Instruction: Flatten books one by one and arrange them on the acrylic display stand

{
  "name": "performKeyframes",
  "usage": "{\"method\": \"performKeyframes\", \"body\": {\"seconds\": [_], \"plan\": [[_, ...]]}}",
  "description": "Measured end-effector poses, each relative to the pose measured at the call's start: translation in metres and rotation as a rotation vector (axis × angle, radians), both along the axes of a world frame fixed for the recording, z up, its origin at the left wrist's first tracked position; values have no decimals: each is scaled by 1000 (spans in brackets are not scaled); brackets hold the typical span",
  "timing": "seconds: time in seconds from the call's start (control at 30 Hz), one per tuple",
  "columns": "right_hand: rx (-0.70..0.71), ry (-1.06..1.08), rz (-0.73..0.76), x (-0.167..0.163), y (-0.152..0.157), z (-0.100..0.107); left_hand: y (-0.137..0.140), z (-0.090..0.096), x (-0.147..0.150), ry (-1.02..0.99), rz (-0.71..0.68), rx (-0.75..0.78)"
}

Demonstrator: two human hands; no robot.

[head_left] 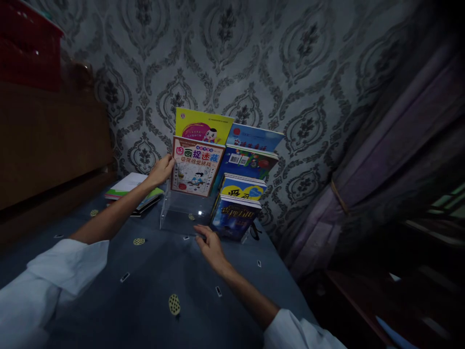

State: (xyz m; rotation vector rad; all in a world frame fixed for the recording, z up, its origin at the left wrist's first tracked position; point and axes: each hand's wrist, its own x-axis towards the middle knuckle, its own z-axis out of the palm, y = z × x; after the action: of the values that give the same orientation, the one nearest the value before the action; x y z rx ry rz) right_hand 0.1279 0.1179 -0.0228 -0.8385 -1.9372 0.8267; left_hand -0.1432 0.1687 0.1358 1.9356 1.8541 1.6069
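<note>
My left hand [162, 170] has its fingers closed on the left edge of a brown-bordered picture book [196, 167]. That book stands upright in a clear tiered book stand [185, 213], in front of a yellow book [199, 123]. Near the stand's lower front edge is my right hand [211, 247], fingers stretched out and holding nothing; whether it touches the stand I cannot tell. In the stand's right half, a light blue book [254, 138], dark blue books [247, 162], yellow-and-blue books [243, 189] and navy books [234, 218] rise in tiers.
A pile of books [127, 184] lies behind my left forearm. Dark glasses [255, 231] rest right of the stand. The blue tablecloth [152, 291] ends at a wallpapered wall [225, 63]. A wooden cabinet [51, 145] is left, a tied curtain [337, 194] right.
</note>
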Motion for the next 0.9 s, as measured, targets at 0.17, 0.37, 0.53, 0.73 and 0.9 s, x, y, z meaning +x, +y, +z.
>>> {"method": "performKeyframes", "body": {"seconds": [0.17,0.37,0.53,0.73,0.9], "plan": [[-39,28,-4,0,-7,-10,-4,0,3,-6,5,-22],[-100,31,-7,-4,-20,-22,-8,-2,4,-10,2,-33],[-157,19,42,-6,-42,-9,-10,-7,2,-12,-27,-25],[-101,-38,251,-14,-76,42,-6,-14,-2,18,-56,16],[133,5,556,-12,-114,125,-5,-18,-1,24,-59,41]]}}
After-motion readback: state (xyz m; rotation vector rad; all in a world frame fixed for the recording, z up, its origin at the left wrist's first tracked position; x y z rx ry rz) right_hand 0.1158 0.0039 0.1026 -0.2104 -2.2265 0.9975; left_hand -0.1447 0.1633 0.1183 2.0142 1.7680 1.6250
